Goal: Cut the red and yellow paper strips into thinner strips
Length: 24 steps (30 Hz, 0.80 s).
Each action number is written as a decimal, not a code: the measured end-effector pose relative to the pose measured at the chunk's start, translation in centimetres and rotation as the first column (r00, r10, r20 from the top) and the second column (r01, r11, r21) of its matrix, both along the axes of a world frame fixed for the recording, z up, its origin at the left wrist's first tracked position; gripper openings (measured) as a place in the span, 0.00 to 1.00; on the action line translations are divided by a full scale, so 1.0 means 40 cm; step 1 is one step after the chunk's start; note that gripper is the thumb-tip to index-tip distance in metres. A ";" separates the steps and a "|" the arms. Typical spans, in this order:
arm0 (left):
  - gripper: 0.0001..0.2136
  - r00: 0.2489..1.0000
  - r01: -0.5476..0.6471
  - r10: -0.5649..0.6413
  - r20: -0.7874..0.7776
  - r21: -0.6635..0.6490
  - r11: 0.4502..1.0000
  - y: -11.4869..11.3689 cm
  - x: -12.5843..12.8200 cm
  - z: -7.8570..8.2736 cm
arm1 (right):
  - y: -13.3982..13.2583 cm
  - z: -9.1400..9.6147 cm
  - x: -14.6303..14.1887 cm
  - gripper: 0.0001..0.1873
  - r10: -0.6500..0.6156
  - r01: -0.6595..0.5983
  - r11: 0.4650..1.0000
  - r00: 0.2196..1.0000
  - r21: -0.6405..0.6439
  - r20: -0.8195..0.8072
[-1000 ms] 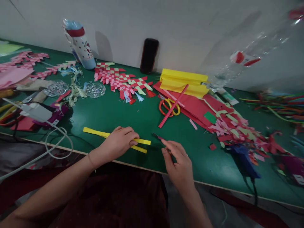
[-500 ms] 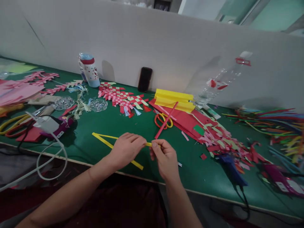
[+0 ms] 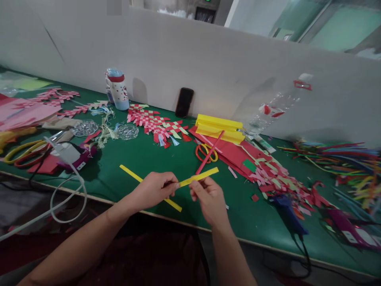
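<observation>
A green-topped table (image 3: 119, 151) stands against a low grey-white partition (image 3: 208, 63) in dim light.

A narrow yellow paper strip (image 3: 205, 174) stretches between the left hand (image 3: 156, 186) and the right hand (image 3: 210, 198), pinched by both, flat and nearly straight, slanting up to a free, square-cut right end. A second yellow strip (image 3: 172, 205) lies diagonally on the green tabletop (image 3: 107, 159), its near end to the right; the left hand covers its middle, so it appears to be one unbroken piece.
</observation>
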<state>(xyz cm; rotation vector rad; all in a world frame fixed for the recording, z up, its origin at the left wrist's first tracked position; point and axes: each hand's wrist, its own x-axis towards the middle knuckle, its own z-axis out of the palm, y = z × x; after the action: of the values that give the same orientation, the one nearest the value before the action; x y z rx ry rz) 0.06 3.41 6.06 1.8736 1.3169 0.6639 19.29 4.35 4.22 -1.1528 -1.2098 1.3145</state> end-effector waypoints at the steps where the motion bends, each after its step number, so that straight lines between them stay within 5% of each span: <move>1: 0.11 1.000 0.004 -0.003 0.024 -0.023 1.000 -0.003 0.004 -0.003 | -0.003 -0.003 -0.011 0.18 0.033 -0.033 0.999 0.999 -0.014 0.023; 6: 0.13 0.997 0.022 -0.014 0.080 -0.095 0.995 -0.020 0.001 -0.022 | -0.008 -0.013 -0.030 0.20 0.052 -0.049 0.998 0.996 -0.043 0.078; 11: 0.12 1.000 0.026 -0.026 0.008 -0.086 0.996 -0.041 -0.062 -0.038 | 0.029 -0.003 0.018 0.21 -0.102 0.105 0.994 0.993 -0.042 0.060; 16: 0.10 0.977 -0.056 0.078 -0.201 0.113 0.992 -0.047 -0.132 -0.070 | 0.121 0.021 0.101 0.24 -0.295 0.295 0.955 0.955 -0.019 0.020; 20: 0.08 0.935 0.011 0.080 -0.346 0.252 0.968 -0.041 -0.137 -0.095 | 0.181 0.016 0.144 0.26 -0.297 0.300 0.953 0.952 -0.032 0.076; 24: 0.05 0.904 0.082 0.060 -0.423 0.309 0.948 -0.033 -0.132 -0.103 | 0.175 -0.014 0.170 0.42 -0.296 0.298 0.954 0.933 0.022 0.205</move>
<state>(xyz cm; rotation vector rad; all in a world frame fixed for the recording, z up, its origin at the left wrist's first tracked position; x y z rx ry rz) -5.20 2.10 1.95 2.3926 1.5393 0.4950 26.08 11.33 3.67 -1.4448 -1.1221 0.9916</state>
